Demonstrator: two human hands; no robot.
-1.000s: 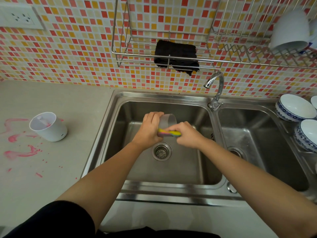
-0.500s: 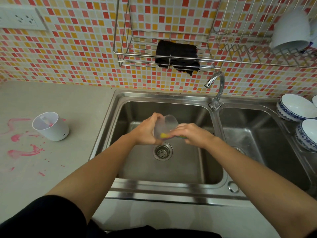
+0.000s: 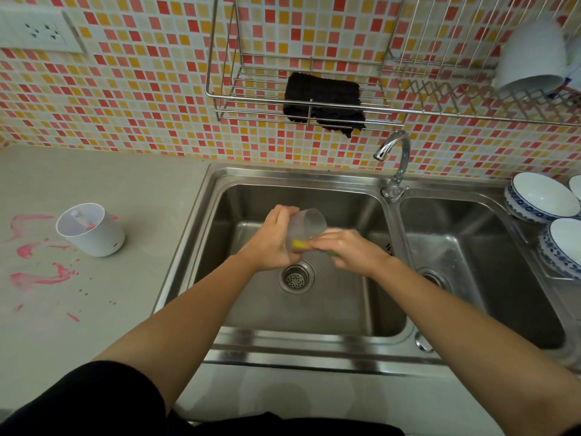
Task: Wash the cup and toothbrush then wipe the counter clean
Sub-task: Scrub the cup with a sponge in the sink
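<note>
Head view, landmark the round steel drain strainer (image 3: 296,276) in the left sink basin. Just above it, the translucent frosted plastic cup (image 3: 309,222) is held tilted, mouth toward the faucet side; left hand (image 3: 273,238) wrapped around its wall, fingers curled and pressed on it. Right hand (image 3: 347,249), right of the cup, pinches a yellow-green sponge (image 3: 300,244) whose end shows inside the cup. Cup looks light, thin-walled, probably slick if wet; best gripped around the wall, firmly but without squeezing it. Far left of the drain, on the grey counter (image 3: 135,196), a white cylindrical holder (image 3: 91,231) stands among pink smears (image 3: 41,276); toothbrush not clearly made out
</note>
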